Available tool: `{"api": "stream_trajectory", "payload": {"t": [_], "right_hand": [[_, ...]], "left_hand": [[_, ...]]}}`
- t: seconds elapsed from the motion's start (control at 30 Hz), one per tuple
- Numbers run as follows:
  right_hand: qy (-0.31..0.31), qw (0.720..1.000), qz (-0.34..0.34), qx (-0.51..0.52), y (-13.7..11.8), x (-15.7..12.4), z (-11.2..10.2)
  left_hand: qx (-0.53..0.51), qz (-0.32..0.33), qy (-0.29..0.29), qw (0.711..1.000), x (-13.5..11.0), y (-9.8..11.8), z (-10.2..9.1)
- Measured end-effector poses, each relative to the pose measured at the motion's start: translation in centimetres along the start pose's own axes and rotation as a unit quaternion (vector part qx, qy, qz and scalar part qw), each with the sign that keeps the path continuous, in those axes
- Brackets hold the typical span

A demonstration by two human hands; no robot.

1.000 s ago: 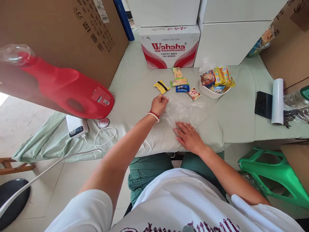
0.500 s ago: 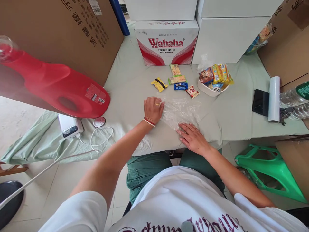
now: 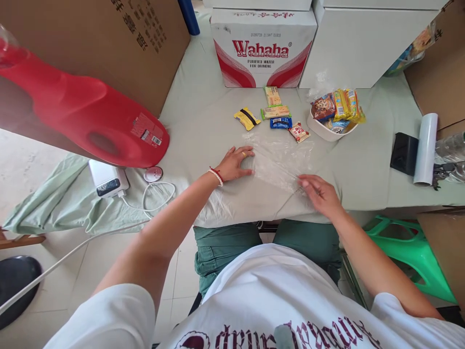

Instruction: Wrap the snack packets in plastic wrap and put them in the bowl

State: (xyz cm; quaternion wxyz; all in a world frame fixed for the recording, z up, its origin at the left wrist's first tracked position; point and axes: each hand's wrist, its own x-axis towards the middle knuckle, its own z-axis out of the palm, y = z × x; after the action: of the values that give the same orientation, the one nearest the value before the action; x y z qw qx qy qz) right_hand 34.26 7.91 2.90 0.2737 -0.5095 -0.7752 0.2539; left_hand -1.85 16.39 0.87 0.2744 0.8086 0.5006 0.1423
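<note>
A sheet of clear plastic film (image 3: pixel 278 162) lies spread on the pale green cloth of the table (image 3: pixel 203 126) in front of me. My left hand (image 3: pixel 236 164) rests flat on the film's left edge, fingers stretched out. My right hand (image 3: pixel 319 194) is at the film's near right corner, fingers together, pinching or pressing the edge. Beyond the film lie several small snack packets: a yellow one (image 3: pixel 247 118), a blue one (image 3: pixel 280 123) and a red-and-white one (image 3: pixel 300 132). A white bowl (image 3: pixel 323 132) at the right holds more packets.
A Wahaha water carton (image 3: pixel 262 48) and white boxes stand at the back. A big red jug (image 3: pixel 83 116) lies at the left by a power bank (image 3: pixel 108 178) and cable. A film roll (image 3: pixel 426 148) and black case (image 3: pixel 405 153) are right. A green stool (image 3: pixel 414 252) is below.
My left hand opened from a loose fist and now lies flat on the film's left edge. My right hand slid right to the near right corner. The film is spread wider.
</note>
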Motion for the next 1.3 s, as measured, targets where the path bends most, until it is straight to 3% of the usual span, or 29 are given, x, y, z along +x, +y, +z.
{"api": "stream_trajectory", "payload": {"t": [0.13, 0.27, 0.4, 0.57, 0.7, 0.8, 0.9, 1.0, 1.07, 1.17, 1.23, 1.3], "right_hand": [[0.005, 0.993, 0.083, -0.084, -4.0, 2.9, 0.5], [-0.076, 0.971, 0.072, -0.214, -6.9, 5.5, 3.1], [-0.110, 0.964, 0.033, -0.239, -7.2, 6.7, 5.4], [-0.038, 0.973, -0.059, -0.221, -7.4, 5.5, 6.3], [0.002, 0.958, -0.173, -0.231, -8.4, 3.2, 7.6], [-0.022, 0.948, -0.224, -0.225, -8.7, 1.7, 9.1], [-0.090, 0.946, -0.244, -0.194, -8.6, 0.4, 10.0], [-0.158, 0.947, -0.259, -0.110, -8.8, -0.4, 9.2], [-0.167, 0.953, -0.249, -0.027, -9.0, -0.3, 7.5], [-0.097, 0.980, -0.166, 0.042, -9.4, 1.1, 4.3], [-0.038, 0.995, -0.095, 0.002, -9.5, 2.8, 3.0], [-0.042, 0.994, -0.066, -0.072, -9.5, 4.5, 3.0]], "left_hand": [[0.021, -0.009, -0.046, 0.999, -0.2, 0.9, -0.3], [0.017, -0.008, -0.069, 0.997, -0.2, 0.9, -0.8], [-0.016, -0.015, -0.084, 0.996, -0.1, 0.8, -1.3], [-0.103, -0.079, -0.048, 0.990, 0.1, 1.5, -1.4], [-0.100, -0.101, -0.015, 0.990, 0.3, 2.3, -1.0], [-0.098, -0.101, -0.026, 0.990, 0.5, 2.2, -0.9], [-0.067, -0.077, -0.057, 0.993, 0.6, 1.6, -0.9], [-0.029, -0.039, -0.086, 0.995, 0.5, 1.0, -0.9], [-0.013, -0.018, -0.103, 0.994, 0.4, 0.7, -1.0], [0.000, 0.000, -0.124, 0.992, 0.3, 0.3, -1.3], [0.004, 0.009, -0.130, 0.992, 0.2, 0.2, -1.5], [0.002, 0.013, -0.131, 0.991, 0.1, 0.1, -1.8]]}}
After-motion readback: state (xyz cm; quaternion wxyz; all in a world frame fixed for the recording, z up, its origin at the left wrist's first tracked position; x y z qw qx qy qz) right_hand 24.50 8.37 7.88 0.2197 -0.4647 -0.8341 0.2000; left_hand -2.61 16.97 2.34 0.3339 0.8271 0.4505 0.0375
